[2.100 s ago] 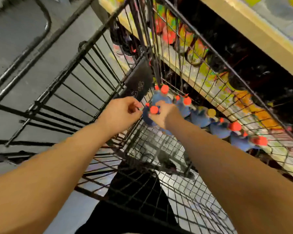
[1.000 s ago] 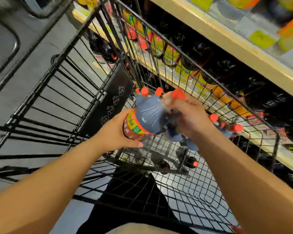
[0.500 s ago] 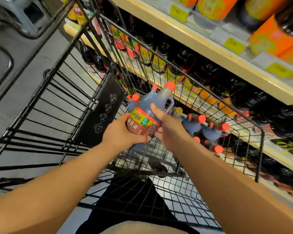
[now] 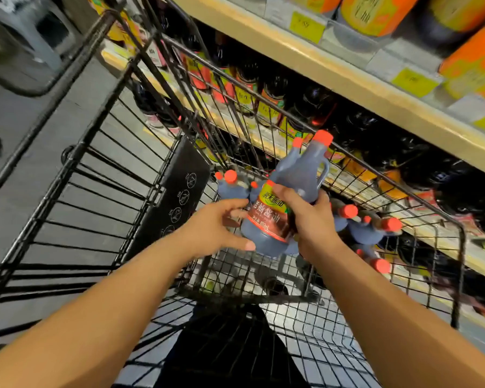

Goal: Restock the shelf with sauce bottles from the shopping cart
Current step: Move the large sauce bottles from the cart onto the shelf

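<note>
Head view: we're looking down over both forearms into the shopping cart, and the action is right at centre frame!
Sauce bottle: the sauce bottle is up in the air above the cart's basket. It has dark sauce, a red cap and a handle on its 3 o'clock side, and it's tilted so the cap points to 1 o'clock.
Right hand: the right hand has it, fingers wrapped round the body from 3 o'clock, thumb over the top of the label.
Left hand: the left hand sits at 9 o'clock of the bottle, fingers spread and fairly straight. The thumb tip touches the bottle's lower edge, a loose touch rather than a grip.
Second cap: a second cap peeks out just beside the first; whether two bottles are bound together, I cannot tell.
Cart bottles: more cart bottles lie in the basket at 10 o'clock of the held one, with others at 3 to 4 o'clock, all red-capped.
Black panel: a black panel with round icons hangs on the cart's flap at 9 o'clock.
Shelf: the shelf runs from 12 down to 4 o'clock beyond the cart's wire wall, with yellow price tags on its edge.
Shelf bottles: dark shelf bottles stand in a row beneath that edge, and orange-labelled containers sit above at 1 o'clock.
Floor: grey floor shows at 9 to 10 o'clock.
</note>
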The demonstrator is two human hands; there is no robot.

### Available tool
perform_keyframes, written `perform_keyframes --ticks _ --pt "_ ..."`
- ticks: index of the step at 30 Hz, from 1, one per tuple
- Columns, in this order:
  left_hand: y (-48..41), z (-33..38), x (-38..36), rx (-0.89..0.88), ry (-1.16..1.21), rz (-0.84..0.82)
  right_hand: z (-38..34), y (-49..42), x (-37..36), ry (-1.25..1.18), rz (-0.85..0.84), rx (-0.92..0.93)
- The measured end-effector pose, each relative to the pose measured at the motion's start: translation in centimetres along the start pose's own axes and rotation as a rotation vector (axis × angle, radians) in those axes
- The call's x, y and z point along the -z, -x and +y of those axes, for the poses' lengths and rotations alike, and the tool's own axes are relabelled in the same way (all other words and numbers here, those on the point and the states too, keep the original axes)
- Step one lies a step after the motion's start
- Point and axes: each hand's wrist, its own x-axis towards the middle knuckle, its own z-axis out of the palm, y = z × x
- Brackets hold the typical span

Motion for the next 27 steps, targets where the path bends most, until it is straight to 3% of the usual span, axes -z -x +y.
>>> perform_keyframes --ticks 2,7,11,19,27 --pt "-1.7 -1.0 0.7 0.084 -0.019 0.072 0.0 -0.9 0.3 0.014 0.008 0.001" --pt "-6.9 -4.0 1.7 0.188 -0.234 0.472 0.2 -2.4 0.8 0.043 -0.004 0.051" --pt "-10.7 -6.3 1.3 0.193 -0.250 0.508 0.2 -2.9 0.7 0.015 0.006 0.062" --pt "-14.4 -10.2 -0.6 -0.078 0.081 0.529 0.6 -3.8 1.4 0.010 0.008 0.095" --pt "-18.8 -15.3 -0.8 -0.086 0.176 0.456 1.6 -4.7 1.9 -0.013 0.048 0.115"
